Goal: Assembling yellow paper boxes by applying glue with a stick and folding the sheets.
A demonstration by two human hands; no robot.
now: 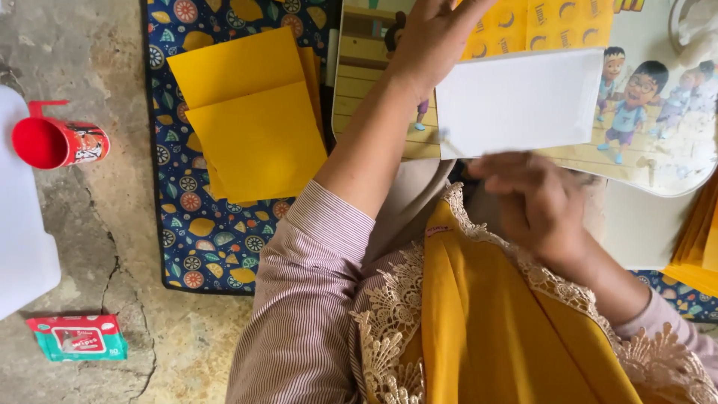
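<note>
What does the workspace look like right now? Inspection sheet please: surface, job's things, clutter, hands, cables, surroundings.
Surface: cartoon-printed lap table over the knees; patterned mat on a cracked concrete floor.
Job's things: white paper sheet on the lap table; yellow paper stack on the mat; more yellow sheets at the right edge.
Clutter: red plastic cup on its side, wet wipes pack, white container, all on the floor.
Hands: left hand pressed above the white sheet's top left; right hand blurred at its lower edge, grip unclear.
Cables: nothing seen.
Surroundings: striped sleeve, yellow lace-edged cloth; no other person seen.
</note>
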